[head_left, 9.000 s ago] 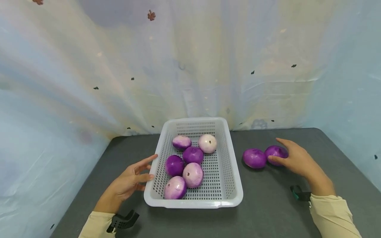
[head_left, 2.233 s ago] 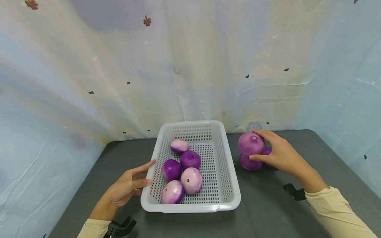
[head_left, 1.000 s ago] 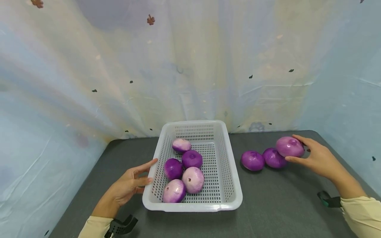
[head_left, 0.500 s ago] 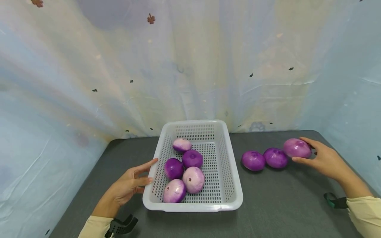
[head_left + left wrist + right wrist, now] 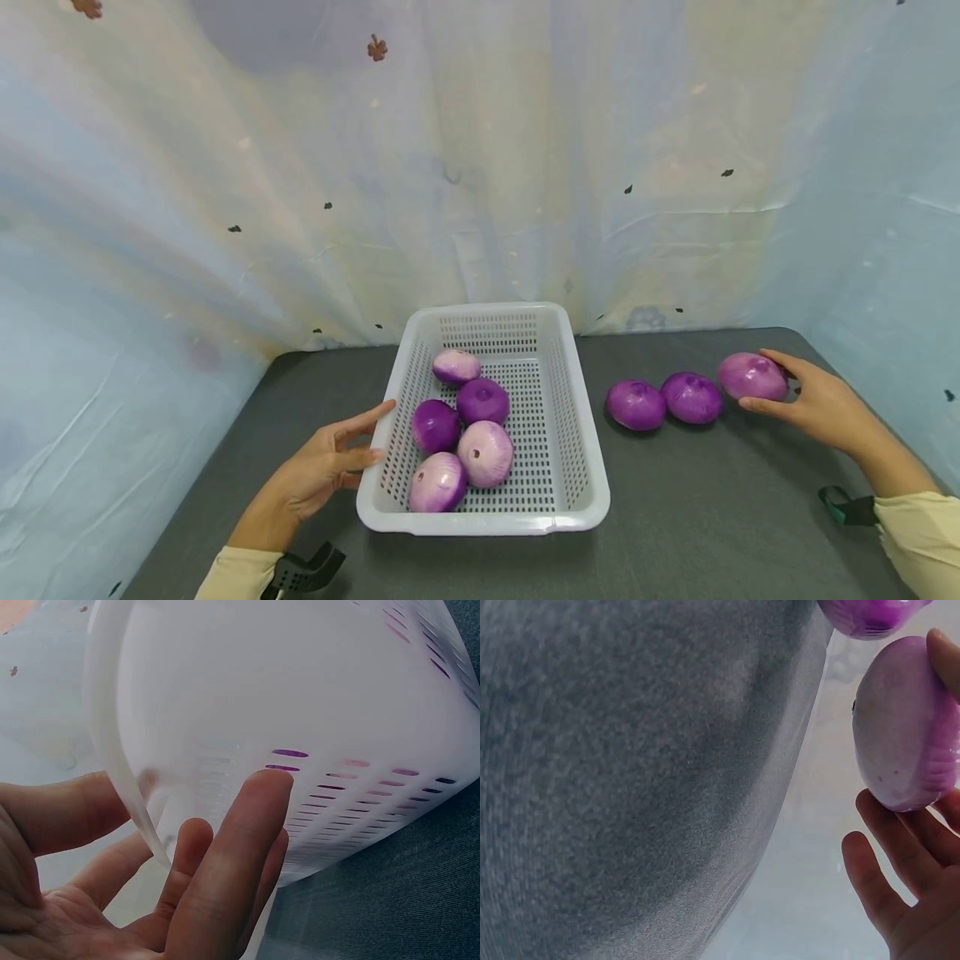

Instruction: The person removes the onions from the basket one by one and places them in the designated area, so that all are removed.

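My right hand [image 5: 813, 404] pinches a pinkish-purple onion [image 5: 752, 377] between thumb and fingers, at the right end of a row. In the right wrist view the pale side of this onion [image 5: 896, 727] shows. Two darker purple onions, a near one [image 5: 692, 397] and a farther one [image 5: 636, 405], lie to its left on the table. My left hand [image 5: 318, 462] holds the left rim of a white perforated basket [image 5: 592, 458]; in the left wrist view its fingers [image 5: 232, 870] lie along the outer wall. Several onions [image 5: 485, 453], purple and pale, sit in the basket's left half.
The dark grey tabletop [image 5: 675, 517] has its back edge against a pale patterned curtain [image 5: 480, 167], which also hangs at both sides. The basket's right half shows its bare slotted floor [image 5: 536, 433].
A pale onion has left the basket's back right since the oldest frame. My right hand has carried the pinkish onion from above the pair rightward and down beside them. The left hand stays.
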The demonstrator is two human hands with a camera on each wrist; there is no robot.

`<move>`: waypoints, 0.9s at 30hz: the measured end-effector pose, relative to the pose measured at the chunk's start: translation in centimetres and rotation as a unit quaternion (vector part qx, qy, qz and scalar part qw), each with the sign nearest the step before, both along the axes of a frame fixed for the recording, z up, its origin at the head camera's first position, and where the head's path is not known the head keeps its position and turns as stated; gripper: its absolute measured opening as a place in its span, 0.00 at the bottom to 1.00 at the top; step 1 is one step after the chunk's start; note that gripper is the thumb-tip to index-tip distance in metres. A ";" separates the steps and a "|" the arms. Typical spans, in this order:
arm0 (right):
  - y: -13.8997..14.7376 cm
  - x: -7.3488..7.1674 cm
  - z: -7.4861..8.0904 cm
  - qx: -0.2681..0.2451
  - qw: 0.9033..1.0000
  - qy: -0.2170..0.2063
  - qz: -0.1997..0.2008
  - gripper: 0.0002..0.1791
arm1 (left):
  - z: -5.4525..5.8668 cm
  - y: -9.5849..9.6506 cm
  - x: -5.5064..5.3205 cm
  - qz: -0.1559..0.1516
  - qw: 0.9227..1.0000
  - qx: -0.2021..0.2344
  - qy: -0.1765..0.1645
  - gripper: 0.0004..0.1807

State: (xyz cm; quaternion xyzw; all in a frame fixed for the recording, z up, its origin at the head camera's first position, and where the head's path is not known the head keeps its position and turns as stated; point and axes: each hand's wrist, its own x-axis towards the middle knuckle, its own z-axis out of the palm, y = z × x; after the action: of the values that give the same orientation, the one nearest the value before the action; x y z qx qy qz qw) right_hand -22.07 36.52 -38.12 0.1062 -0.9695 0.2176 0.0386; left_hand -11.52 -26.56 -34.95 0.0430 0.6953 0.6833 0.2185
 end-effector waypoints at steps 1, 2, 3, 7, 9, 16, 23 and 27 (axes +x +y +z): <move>0.1 0.0 0.0 -0.001 1.000 0.000 0.001 0.52 | 0.0 0.0 0.0 -0.003 1.000 0.000 0.003 0.40; 0.2 0.0 0.0 -0.001 1.000 -0.001 0.002 0.52 | 0.0 0.0 0.0 -0.003 1.000 0.000 0.003 0.40; 0.2 0.0 0.1 -0.001 1.000 -0.002 0.003 0.52 | -0.1 0.0 0.0 0.000 1.000 -0.002 0.002 0.40; 0.5 -0.1 0.1 0.005 1.000 -0.015 0.002 0.52 | -0.2 0.0 0.0 0.007 1.000 -0.010 -0.002 0.41; 0.5 -0.2 0.1 0.009 1.000 -0.022 0.001 0.52 | -0.2 0.0 0.0 0.014 1.000 -0.014 -0.004 0.41; 0.8 -0.7 -0.8 0.014 0.999 -0.048 -0.009 0.53 | -0.2 0.0 0.2 0.010 1.000 -0.010 -0.002 0.41; 1.2 -0.8 -2.0 0.007 0.998 -0.067 -0.010 0.54 | -0.1 0.0 0.0 0.010 1.000 -0.009 0.004 0.41; 1.2 -0.8 -2.4 0.004 0.997 -0.071 -0.005 0.53 | -0.3 0.0 -0.1 0.007 1.000 -0.009 0.007 0.41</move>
State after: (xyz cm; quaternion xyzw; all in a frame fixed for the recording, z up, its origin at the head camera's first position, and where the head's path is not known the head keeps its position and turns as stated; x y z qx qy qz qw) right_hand -22.87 37.77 -40.48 0.0857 -0.9712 0.2204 -0.0299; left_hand -11.61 -26.59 -35.22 0.0411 0.7030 0.6783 0.2097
